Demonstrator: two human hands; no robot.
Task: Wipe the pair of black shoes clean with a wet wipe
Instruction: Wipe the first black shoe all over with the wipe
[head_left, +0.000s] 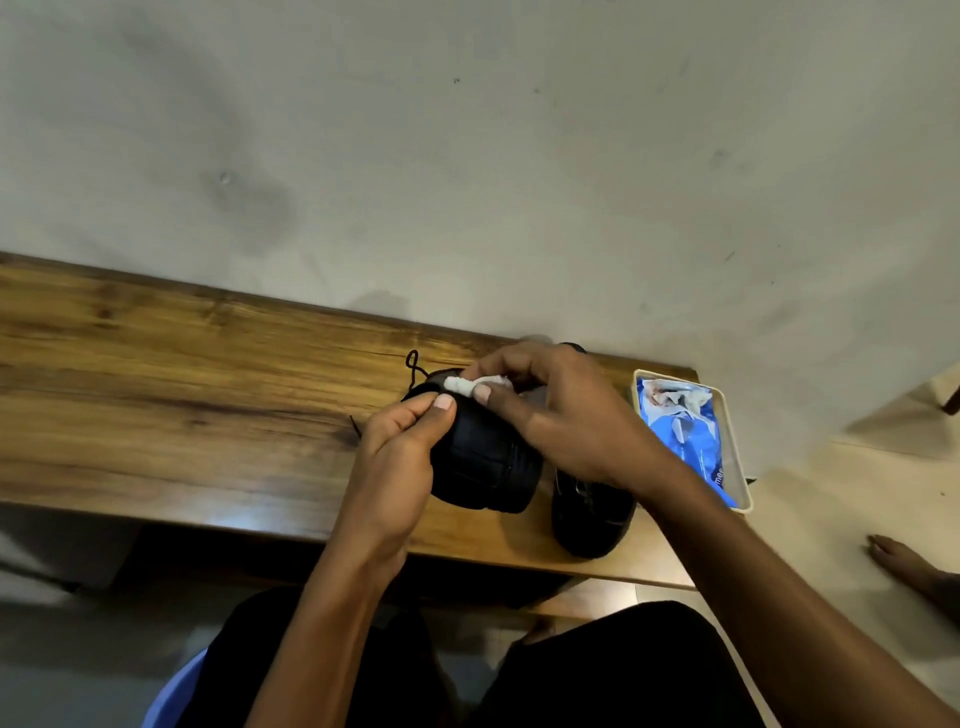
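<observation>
One black shoe (485, 457) is tipped on its side above the wooden table (182, 374), sole edge toward me, lace trailing to the left. My left hand (397, 457) grips its left side, fingers curled over the rim. My right hand (550, 410) pinches a rolled white wet wipe (467, 385) against the top of that shoe. The second black shoe (592, 514) stands flat on the table just right of the first, partly hidden under my right wrist.
A blue wet-wipe pack (693, 431) lies in a pale tray (740, 457) at the table's right end. The table backs onto a grey wall. A bare foot (914, 571) rests on the floor at right. My knees are under the near table edge.
</observation>
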